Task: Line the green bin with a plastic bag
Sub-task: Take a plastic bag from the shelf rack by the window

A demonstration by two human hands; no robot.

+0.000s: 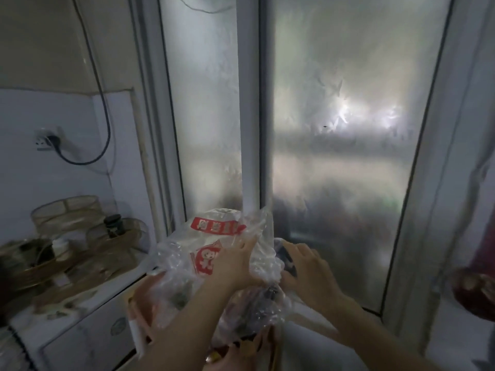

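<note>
A crumpled clear plastic bag (pixel 214 236) with red printed labels is held up low in the middle, in front of a frosted sliding door. My left hand (pixel 235 266) pinches the bag's right side from the front. My right hand (pixel 308 271) grips the plastic a little further right, its fingers curled over a dark patch behind the film. More clear bags (pixel 249 311) bunch below the hands. No green bin is in view.
A frosted glass sliding door (pixel 334 156) fills the view ahead. To the left, a white cabinet (pixel 88 330) carries a wire rack with jars (pixel 67 250). A wall socket with a black cable (pixel 48 140) sits above it. Another hand's fingers (pixel 238 352) show at the bottom edge.
</note>
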